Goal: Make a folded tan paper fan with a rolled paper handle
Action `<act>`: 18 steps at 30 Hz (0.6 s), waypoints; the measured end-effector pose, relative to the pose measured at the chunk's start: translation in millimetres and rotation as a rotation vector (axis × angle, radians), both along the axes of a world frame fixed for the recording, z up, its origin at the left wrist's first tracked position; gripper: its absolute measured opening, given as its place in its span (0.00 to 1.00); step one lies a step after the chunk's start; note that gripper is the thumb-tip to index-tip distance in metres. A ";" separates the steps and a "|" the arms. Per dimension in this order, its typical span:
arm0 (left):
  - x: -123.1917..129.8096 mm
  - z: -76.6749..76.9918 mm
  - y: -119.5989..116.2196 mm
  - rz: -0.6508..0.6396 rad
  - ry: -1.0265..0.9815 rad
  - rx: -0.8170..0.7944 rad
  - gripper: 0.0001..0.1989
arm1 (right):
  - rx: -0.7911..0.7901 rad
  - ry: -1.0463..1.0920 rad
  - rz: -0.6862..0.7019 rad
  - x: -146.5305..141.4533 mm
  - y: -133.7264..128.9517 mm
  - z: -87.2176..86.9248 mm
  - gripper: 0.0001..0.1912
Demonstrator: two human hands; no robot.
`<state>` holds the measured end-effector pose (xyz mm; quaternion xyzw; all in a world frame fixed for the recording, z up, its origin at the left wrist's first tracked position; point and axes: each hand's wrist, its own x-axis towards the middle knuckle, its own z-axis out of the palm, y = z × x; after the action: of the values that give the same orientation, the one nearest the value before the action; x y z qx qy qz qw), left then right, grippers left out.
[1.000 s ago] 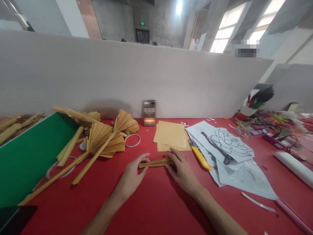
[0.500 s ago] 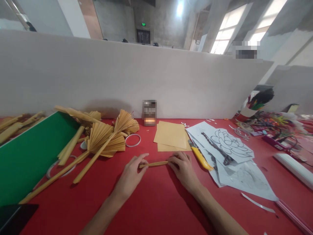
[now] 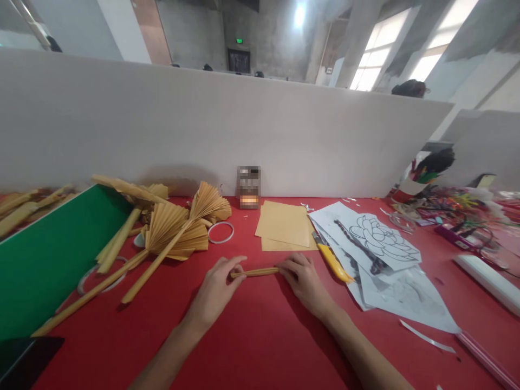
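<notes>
A narrow strip of folded tan paper [image 3: 261, 272] lies level between my hands, low over the red table [image 3: 260, 336]. My left hand [image 3: 221, 284] pinches its left end between thumb and fingers, with the index finger raised. Around the right end, the fingers of my right hand [image 3: 299, 276] are closed, hiding that tip. Just beyond my hands are flat tan paper sheets [image 3: 284, 223], partly overlapping. To the right of my right hand rests a yellow utility knife [image 3: 335, 264], its front end by the sheets.
Pleated paper fans with rolled stems [image 3: 174, 233] lie left, near a tape ring [image 3: 221, 232] and a green board [image 3: 60, 254]. Drawings on white paper [image 3: 385, 244] spread at right, beside a long white bar [image 3: 487, 281]. A pale partition [image 3: 227, 130] closes the back.
Hardly anything differs. My left fingers have shifted very slightly on the strip, and both hands keep their place at its ends.
</notes>
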<state>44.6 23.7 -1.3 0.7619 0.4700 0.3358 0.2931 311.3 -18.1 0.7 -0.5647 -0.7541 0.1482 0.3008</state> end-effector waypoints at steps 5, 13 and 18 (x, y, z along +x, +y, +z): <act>-8.0 -1.0 8.2 -0.083 0.071 0.092 0.09 | -0.022 0.057 -0.039 13.2 2.3 6.5 0.03; -3.8 4.0 2.6 -0.033 0.436 0.373 0.11 | -0.025 0.048 -0.020 6.9 0.2 5.3 0.07; 16.9 4.3 -15.7 -0.134 0.514 0.404 0.10 | -0.015 0.029 0.041 -12.4 -4.0 1.9 0.06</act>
<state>61.6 8.0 3.0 0.8937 0.4011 0.1990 0.0294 298.9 -22.1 2.6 -0.5490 -0.7600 0.1682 0.3044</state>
